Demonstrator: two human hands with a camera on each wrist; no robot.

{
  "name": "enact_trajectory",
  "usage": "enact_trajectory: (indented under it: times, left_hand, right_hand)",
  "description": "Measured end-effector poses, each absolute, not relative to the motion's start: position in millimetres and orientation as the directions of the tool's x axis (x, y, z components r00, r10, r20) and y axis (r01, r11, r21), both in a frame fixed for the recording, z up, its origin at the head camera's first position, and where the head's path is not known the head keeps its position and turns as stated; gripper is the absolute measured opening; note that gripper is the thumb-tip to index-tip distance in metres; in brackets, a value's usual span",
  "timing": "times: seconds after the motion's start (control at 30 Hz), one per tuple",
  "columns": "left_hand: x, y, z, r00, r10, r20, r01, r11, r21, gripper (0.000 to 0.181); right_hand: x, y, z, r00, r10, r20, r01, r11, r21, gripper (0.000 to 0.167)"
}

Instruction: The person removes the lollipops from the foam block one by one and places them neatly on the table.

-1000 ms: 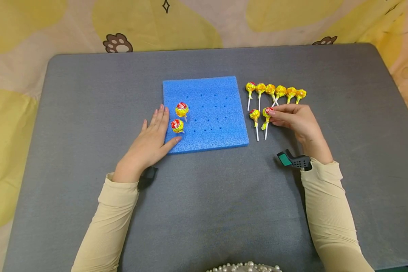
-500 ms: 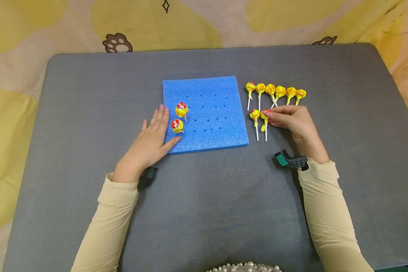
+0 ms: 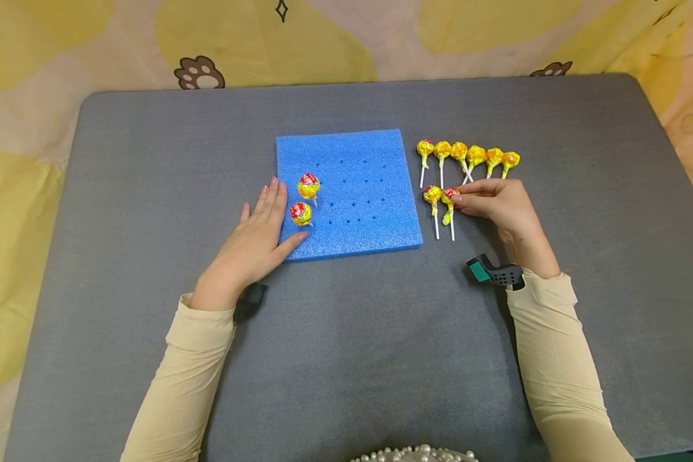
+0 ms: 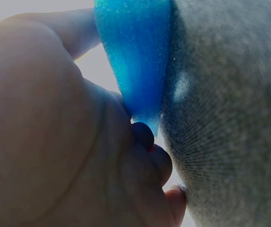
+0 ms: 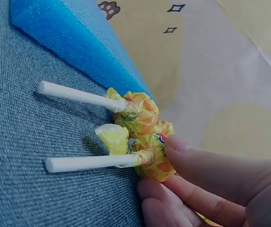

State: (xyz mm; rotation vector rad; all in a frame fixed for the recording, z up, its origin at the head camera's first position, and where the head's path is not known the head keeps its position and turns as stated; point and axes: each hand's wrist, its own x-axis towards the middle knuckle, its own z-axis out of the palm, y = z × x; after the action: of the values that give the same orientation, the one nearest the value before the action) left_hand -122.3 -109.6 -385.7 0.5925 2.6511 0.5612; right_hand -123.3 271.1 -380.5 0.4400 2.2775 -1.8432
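A blue foam block point(image 3: 358, 234) with rows of small holes lies on the table. Two red-and-yellow lollipops stand in its left part, a rear one point(image 3: 308, 187) and a front one point(image 3: 301, 213). My left hand point(image 3: 251, 237) rests with straight fingers along the block's left edge, the thumb over its front corner; the left wrist view shows the palm beside the foam point(image 4: 137, 56). Right of the block, my right hand point(image 3: 499, 208) pinches the wrapped head of a lollipop point(image 5: 154, 158) between thumb and fingers. Another lollipop point(image 5: 137, 113) lies beside it, the heads touching or nearly so.
Behind the right hand, several yellow-wrapped lollipops point(image 3: 459, 152) lie in a row, some sticks crossing. A grey cloth covers the table point(image 3: 346, 346). A patterned yellow curtain point(image 3: 323, 45) hangs at the far edge. A black wrist device point(image 3: 496, 273) sits on the right wrist.
My right hand has shifted slightly left with the pinched lollipop, bringing it closer to its neighbour; over the last half second it barely moves. The left hand and foam block stay still.
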Motion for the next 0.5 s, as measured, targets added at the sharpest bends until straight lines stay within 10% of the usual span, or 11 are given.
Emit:
enact_trajectory:
  times: [0.5]
  left_hand:
    - [-122.5, -109.8, -385.9, -0.845, 0.470, -0.255, 0.326, 0.831, 0.451, 0.087]
  right_hand:
    - [-121.3, 278.8, -376.7, -0.923, 0.087, -0.374, 0.384, 0.206, -0.900, 0.013]
